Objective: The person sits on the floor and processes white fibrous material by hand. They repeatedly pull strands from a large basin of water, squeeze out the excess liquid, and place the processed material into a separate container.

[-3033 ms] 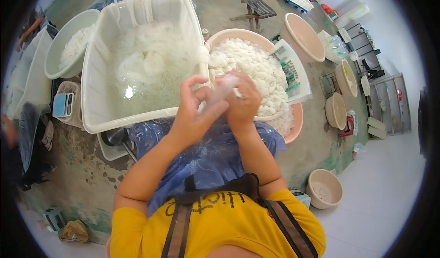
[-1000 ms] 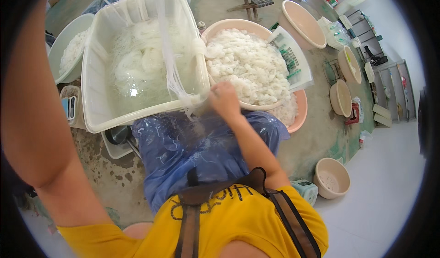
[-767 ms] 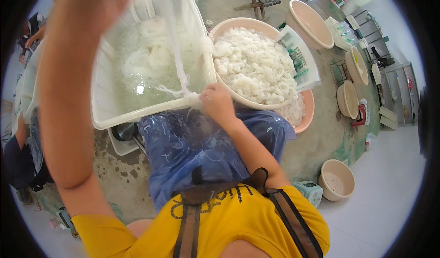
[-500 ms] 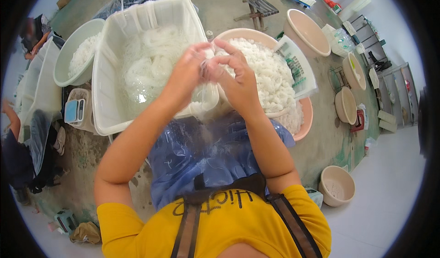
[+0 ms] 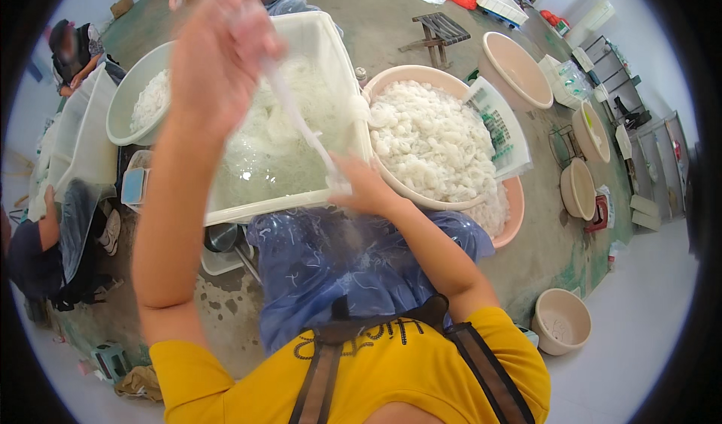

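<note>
Between my hands runs a thin, wet bundle of white noodle-like strands, slanting from upper left to lower right. My left hand is raised high over the white tub, its closed fingers around the upper end and blurred by motion. At the tub's near right corner, my right hand is closed on the lower end; its fingertips are partly hidden. Loose strands lie in cloudy water inside the tub. To the right, a pale pink basin is heaped with small white noodle knots.
A plastic sack hangs over the basin's right rim, with another pink basin below. A pale green basin and a scale stand left. Co-workers sit at far left and beyond the tub. A folding stool stands ahead.
My hands were together over the tub's right edge. Now they are apart: the left has risen up and left, the right has dropped lower, and the bundle stretches between them.
</note>
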`<action>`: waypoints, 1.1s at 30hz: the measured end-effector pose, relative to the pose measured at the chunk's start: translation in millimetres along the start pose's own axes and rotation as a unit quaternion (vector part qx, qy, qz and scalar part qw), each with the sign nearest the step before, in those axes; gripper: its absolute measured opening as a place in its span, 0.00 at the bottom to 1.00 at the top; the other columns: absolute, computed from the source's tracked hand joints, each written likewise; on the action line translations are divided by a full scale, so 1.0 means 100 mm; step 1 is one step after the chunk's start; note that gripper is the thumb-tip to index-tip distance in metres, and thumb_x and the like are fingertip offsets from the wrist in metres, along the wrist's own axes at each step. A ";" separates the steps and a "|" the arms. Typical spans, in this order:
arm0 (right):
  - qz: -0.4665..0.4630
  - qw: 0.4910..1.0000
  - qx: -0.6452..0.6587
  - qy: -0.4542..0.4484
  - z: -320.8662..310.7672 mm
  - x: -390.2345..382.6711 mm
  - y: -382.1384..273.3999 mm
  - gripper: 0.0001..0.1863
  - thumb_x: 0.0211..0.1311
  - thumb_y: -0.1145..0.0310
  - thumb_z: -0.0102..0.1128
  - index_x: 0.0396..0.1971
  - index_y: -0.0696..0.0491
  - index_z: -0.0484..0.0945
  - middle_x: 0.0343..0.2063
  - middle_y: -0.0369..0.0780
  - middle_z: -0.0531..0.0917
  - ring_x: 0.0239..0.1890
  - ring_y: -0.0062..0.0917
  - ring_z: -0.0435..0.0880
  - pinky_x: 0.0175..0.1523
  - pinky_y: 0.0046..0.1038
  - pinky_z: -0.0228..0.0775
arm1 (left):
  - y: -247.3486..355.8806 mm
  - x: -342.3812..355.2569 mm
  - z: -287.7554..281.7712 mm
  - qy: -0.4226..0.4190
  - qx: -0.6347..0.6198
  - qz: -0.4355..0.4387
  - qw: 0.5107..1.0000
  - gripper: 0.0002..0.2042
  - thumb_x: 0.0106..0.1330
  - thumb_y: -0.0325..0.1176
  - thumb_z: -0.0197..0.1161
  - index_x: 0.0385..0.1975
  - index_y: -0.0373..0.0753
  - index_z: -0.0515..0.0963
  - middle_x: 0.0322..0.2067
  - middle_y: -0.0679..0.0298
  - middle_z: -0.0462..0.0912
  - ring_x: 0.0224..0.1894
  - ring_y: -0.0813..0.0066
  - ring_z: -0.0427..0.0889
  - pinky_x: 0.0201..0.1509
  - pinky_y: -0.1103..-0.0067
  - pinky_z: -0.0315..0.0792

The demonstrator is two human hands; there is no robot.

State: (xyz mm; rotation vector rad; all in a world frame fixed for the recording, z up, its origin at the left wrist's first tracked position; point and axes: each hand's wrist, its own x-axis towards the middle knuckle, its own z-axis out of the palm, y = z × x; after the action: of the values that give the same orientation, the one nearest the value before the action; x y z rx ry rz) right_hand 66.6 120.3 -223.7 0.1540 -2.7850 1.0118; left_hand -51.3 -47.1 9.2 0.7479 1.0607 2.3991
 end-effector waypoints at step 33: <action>-0.094 0.966 0.136 0.199 -1.12 -0.25 -0.73 0.07 0.52 0.69 0.57 0.29 0.55 0.78 0.28 0.37 0.79 0.25 0.21 0.77 0.27 0.19 0.67 | -1.11 -1.07 0.22 0.022 -0.081 -0.228 0.970 0.05 0.62 0.33 0.54 0.31 0.39 0.70 0.22 0.72 0.69 0.23 0.85 0.65 0.32 0.84 0.64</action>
State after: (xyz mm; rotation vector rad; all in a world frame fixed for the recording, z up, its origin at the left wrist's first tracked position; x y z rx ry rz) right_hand 116.5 137.9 -98.4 0.2174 -2.2215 1.2167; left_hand 61.2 -25.3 -96.1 0.3489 0.9200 2.0780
